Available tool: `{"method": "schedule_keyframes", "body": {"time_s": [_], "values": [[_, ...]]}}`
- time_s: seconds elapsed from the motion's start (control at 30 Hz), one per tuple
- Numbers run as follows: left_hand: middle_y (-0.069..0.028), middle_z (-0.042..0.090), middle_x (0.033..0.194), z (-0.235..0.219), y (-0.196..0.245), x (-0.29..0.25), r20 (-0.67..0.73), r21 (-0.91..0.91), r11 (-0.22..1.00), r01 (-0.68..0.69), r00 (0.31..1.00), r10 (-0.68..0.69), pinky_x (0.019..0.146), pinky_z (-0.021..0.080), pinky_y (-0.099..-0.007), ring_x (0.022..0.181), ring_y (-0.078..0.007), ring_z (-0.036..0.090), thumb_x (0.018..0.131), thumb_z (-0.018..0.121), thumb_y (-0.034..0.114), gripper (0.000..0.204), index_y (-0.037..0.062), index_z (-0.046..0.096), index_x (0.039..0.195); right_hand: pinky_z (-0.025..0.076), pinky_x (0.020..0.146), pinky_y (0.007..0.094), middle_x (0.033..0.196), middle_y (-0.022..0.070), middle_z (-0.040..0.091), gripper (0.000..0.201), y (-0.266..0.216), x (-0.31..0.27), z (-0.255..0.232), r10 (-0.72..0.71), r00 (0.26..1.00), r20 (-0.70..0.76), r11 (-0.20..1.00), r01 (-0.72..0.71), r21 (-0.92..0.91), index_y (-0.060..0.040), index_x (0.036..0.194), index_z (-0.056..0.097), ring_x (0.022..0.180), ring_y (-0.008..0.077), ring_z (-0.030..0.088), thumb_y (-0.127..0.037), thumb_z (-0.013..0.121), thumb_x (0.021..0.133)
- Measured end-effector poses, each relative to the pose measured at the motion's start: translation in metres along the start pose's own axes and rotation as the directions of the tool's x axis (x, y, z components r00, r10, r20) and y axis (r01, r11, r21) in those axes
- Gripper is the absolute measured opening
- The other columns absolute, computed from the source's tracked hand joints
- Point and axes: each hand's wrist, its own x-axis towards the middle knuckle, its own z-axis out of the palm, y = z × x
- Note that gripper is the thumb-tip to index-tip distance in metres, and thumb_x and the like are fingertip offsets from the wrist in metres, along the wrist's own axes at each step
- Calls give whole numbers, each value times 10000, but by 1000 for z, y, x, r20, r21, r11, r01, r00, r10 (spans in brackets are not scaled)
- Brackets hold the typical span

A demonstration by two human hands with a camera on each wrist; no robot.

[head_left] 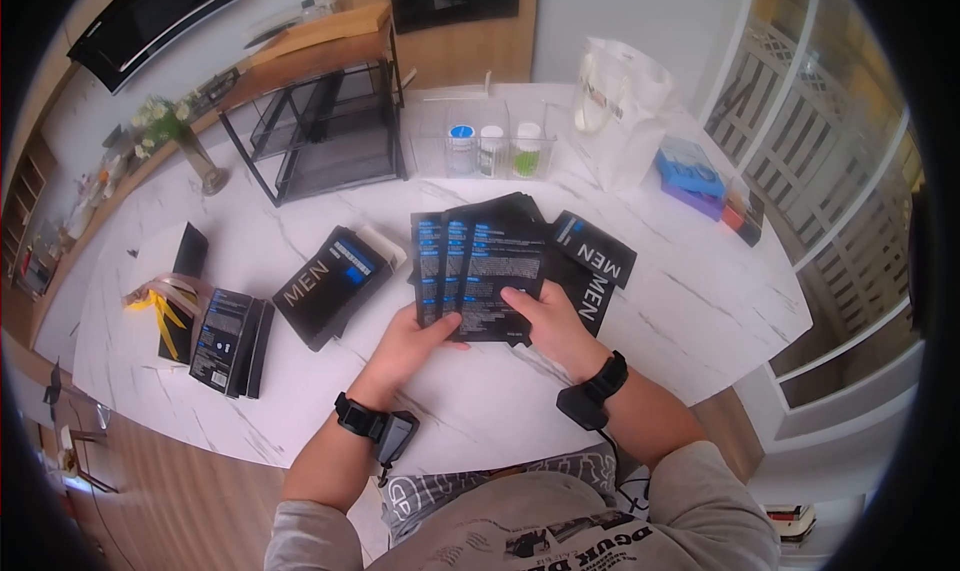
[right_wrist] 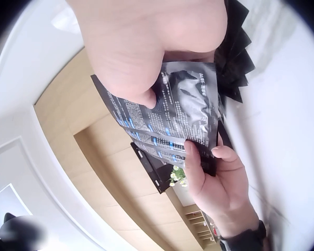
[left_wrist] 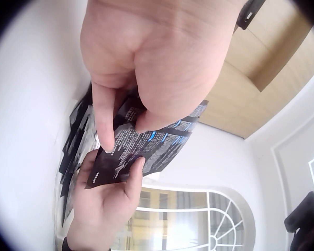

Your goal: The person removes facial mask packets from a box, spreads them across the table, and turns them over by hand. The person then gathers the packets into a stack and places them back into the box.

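Both hands hold a small fan of flat black foil sachets [head_left: 500, 261] printed with white and blue text. My left hand [head_left: 415, 343] pinches their lower left corner, thumb on the printed face. My right hand [head_left: 562, 328] grips the right edge, its thumb also lying on the front. In the left wrist view the sachets [left_wrist: 146, 144] overlap like cards, and the right wrist view shows the shiny foil of the front sachet [right_wrist: 186, 99]. More black sachets marked MEN [head_left: 597, 246] lie spread on the table just beyond the right hand, partly hidden by the held ones.
An opened black MEN box [head_left: 330, 283] lies left of the hands. Farther left are upright black boxes [head_left: 228, 341] and a white case with ribbon [head_left: 160, 281]. Behind stand a wire rack [head_left: 330, 136], a clear bin [head_left: 430, 156] with bottles, a white bag [head_left: 625, 111] and a blue pack [head_left: 690, 164].
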Motion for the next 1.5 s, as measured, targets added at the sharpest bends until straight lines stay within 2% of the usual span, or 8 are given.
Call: {"method": "schedule_keyframes", "body": {"time_s": [0.17,0.37,0.47,0.6,0.8,0.97,1.4,1.5], "values": [[-124,644,1205,-1,4,0,40,-28,998,55,998,-53,873,585,-345,1066,-215,635,988,558,55,316,-31,556,1292,513,940,320,1191,87,662,270,2,3,-2,9,1000,-12,998,-8,54,32,1239,600,1047,164,639,-78,568,994],[-116,618,1284,4,5,2,-179,-116,945,-307,942,284,1039,419,-324,1208,-186,553,1004,548,109,444,-14,463,1422,522,915,310,1154,93,680,263,-3,4,0,93,994,-58,989,-86,121,42,1217,615,1021,153,646,-78,588,984],[-119,618,1296,-16,-5,6,-68,170,911,-375,918,390,1034,415,-322,1198,-171,554,1028,528,228,438,-2,510,1401,518,919,303,1136,86,688,241,-6,3,-2,126,990,-58,990,-123,68,40,1189,635,1014,143,646,-71,592,979],[-119,656,1238,-17,9,-4,150,275,930,-242,967,207,1007,424,-310,1149,-190,578,1050,464,373,474,-19,649,1240,511,936,304,1188,98,663,370,-3,4,-5,216,976,26,975,-214,-52,22,1332,544,1019,149,642,-32,575,967],[-136,665,1190,-19,3,4,25,43,996,-76,997,75,993,456,-328,1108,-200,609,1069,274,524,685,-26,662,1193,522,932,334,1251,130,609,707,-15,3,1,142,990,11,979,-142,149,-72,1559,209,1075,183,634,20,541,943],[-170,674,1132,-22,7,7,-22,-191,982,8,1000,-13,867,545,-365,1013,-238,656,1015,230,644,835,-59,653,1172,525,932,408,1170,154,666,325,-6,8,-17,202,970,134,948,-228,224,21,1148,646,1056,244,653,-226,463,1042],[-192,685,1078,-17,11,7,-36,-234,972,23,999,-32,716,594,-346,949,-241,679,991,223,685,884,-68,655,1158,527,934,428,1091,157,700,421,-5,8,-20,200,962,188,929,-247,276,32,1164,638,1005,264,676,-331,453,1056],[-165,662,1139,-21,13,5,15,-242,968,60,998,-58,870,527,-366,1038,-243,631,1034,181,618,830,-44,659,1178,527,932,409,1120,142,678,398,-11,6,-16,215,957,196,930,-262,260,32,1160,635,1038,247,659,-313,468,1054]]}}
